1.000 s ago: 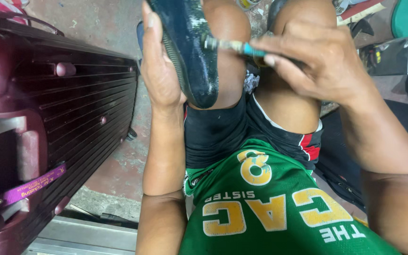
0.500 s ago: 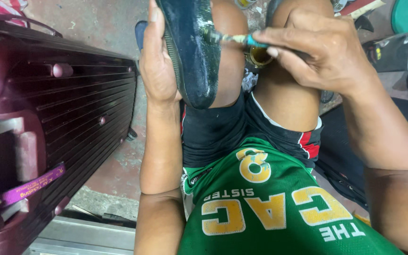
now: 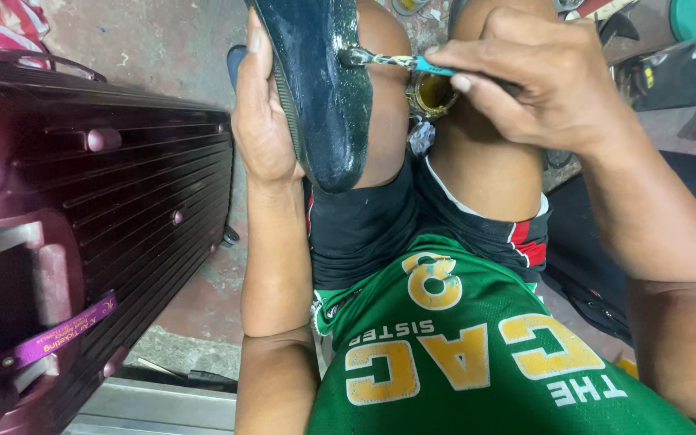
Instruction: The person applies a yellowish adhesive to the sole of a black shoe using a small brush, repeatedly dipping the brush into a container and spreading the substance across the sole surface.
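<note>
My left hand (image 3: 263, 121) grips a dark shoe (image 3: 316, 89) from its left side, sole turned up and glossy, resting against my left knee. My right hand (image 3: 541, 76) pinches a small brush with a light blue handle (image 3: 396, 60); its bristle tip touches the sole near the upper middle. Between my knees sits a small open tin of yellowish glue (image 3: 431, 93), partly hidden behind my right fingers. I am seated, in black shorts and a green jersey.
A dark red ribbed suitcase (image 3: 82, 225) with a purple strap lies close at the left. Concrete floor (image 3: 147, 40) shows beyond it. Tools and dark bags (image 3: 670, 72) crowd the upper right; a metal step edge (image 3: 163, 407) runs along the bottom left.
The shoe and both hands have drifted slightly upward in view. The brush tip has stayed on the sole, shifting a little along it.
</note>
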